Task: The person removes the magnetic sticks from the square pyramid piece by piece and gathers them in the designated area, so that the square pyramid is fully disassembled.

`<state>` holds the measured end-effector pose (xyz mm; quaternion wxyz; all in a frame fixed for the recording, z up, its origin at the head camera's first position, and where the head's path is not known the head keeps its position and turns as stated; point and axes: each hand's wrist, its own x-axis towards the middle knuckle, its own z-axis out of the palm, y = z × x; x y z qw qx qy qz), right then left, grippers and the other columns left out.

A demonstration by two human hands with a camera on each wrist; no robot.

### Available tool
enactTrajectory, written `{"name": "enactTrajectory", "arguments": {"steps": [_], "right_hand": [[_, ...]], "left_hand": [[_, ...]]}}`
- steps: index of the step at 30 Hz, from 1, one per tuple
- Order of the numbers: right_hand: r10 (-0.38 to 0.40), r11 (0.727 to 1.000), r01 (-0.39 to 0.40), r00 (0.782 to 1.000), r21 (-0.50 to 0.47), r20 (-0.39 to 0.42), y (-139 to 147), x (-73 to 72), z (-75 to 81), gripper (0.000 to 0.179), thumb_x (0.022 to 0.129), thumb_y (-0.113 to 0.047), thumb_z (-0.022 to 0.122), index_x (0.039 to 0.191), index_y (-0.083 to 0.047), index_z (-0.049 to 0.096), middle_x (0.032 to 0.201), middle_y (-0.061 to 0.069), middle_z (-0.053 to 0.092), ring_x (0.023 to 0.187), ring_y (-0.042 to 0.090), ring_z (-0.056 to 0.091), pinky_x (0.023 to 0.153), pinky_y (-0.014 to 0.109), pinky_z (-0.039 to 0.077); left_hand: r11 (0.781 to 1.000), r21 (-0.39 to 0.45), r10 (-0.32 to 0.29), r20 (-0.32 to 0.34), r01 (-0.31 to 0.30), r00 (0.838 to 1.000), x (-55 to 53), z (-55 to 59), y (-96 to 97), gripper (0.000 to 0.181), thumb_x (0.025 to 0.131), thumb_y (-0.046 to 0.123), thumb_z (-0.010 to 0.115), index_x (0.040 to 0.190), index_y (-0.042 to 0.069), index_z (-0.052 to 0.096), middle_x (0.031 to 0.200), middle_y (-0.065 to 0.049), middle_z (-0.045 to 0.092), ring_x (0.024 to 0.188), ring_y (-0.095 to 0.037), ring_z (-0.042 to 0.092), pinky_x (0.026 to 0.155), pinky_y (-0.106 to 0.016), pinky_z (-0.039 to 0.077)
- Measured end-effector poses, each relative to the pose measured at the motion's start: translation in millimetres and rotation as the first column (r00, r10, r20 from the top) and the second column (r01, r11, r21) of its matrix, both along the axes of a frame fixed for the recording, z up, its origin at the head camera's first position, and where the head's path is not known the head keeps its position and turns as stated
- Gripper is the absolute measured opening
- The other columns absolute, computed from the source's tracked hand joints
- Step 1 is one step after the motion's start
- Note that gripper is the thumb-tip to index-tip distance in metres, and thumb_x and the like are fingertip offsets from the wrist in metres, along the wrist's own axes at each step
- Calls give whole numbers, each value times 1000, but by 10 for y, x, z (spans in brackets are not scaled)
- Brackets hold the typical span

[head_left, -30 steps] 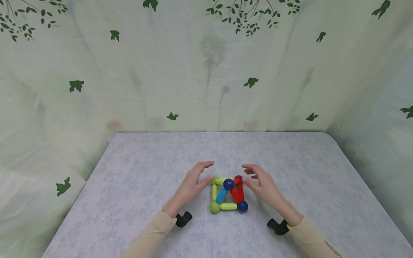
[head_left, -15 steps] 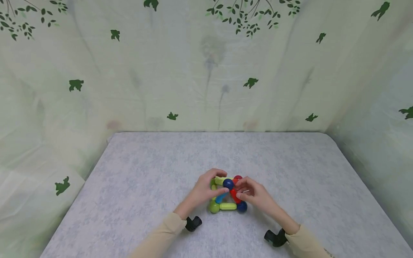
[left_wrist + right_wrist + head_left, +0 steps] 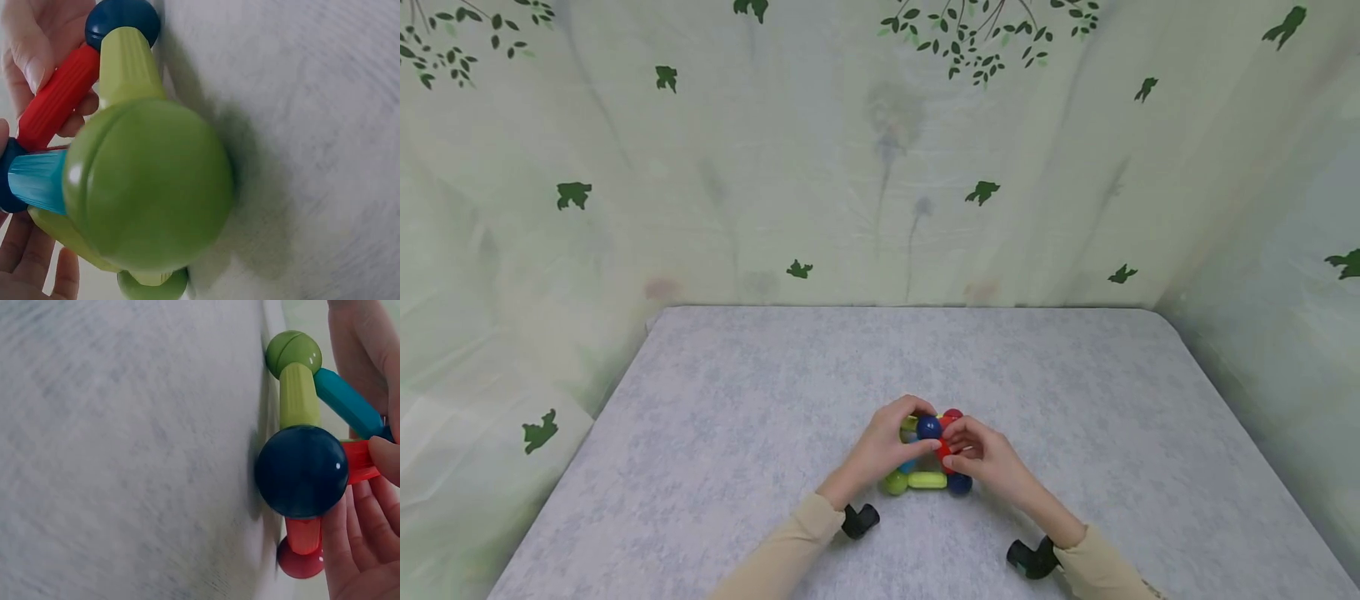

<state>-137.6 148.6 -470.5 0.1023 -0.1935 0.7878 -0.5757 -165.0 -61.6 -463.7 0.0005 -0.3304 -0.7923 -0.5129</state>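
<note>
A pyramid-like frame of magnetic rods and balls stands on the table, partly covered by both hands in the head view. At its top is a dark blue ball [image 3: 929, 427], which my left hand [image 3: 883, 446] holds between thumb and fingers. My right hand [image 3: 994, 465] pinches a sloping red rod [image 3: 59, 94] that runs from the top ball to a dark blue corner ball [image 3: 303, 472]. A light blue rod [image 3: 37, 180] slopes to a large green ball [image 3: 150, 181]. A yellow-green rod [image 3: 927, 481] joins the two front balls. Behind them sits a red ball [image 3: 301, 559].
The grey mottled table [image 3: 760, 375] reaches back to a pale curtain [image 3: 850, 167] printed with leaves. Black wrist cameras sit below each hand, the left camera [image 3: 860, 521] and the right camera [image 3: 1032, 558] just above the tabletop.
From beside the frame, both hands have moved inward onto it. My left hand has taken hold of the top blue ball, my right hand of the red rod. The frame has barely shifted.
</note>
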Motion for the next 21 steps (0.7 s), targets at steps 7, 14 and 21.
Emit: {"name": "enactTrajectory", "arguments": {"steps": [7,14,21], "right_hand": [[-25,1000,25,999,-14,-20,-36,35,-7,24,88,-6,68,108,-1,55,103,10,60,92,23,60,77,28,52],[-71,997,71,997,-18,5,-79,73,-38,24,87,-6,69,107,-4,56,103,10,61,93,24,59,79,27,52],[-112,993,112,994,-23,22,-115,97,-53,26,86,-4,70,108,-4,55,103,11,61,93,25,59,80,26,51]], "left_hand": [[998,21,-66,29,65,997,-24,28,-26,36,87,14,71,117,0,56,111,-5,61,100,-20,58,88,-42,48],[991,34,-133,47,131,990,42,235,-51,33,88,1,67,117,-8,54,109,-17,61,97,-30,58,87,-51,46],[987,38,-161,60,159,985,0,270,-106,31,89,0,65,117,-7,55,110,-18,62,98,-28,58,89,-45,46]]}}
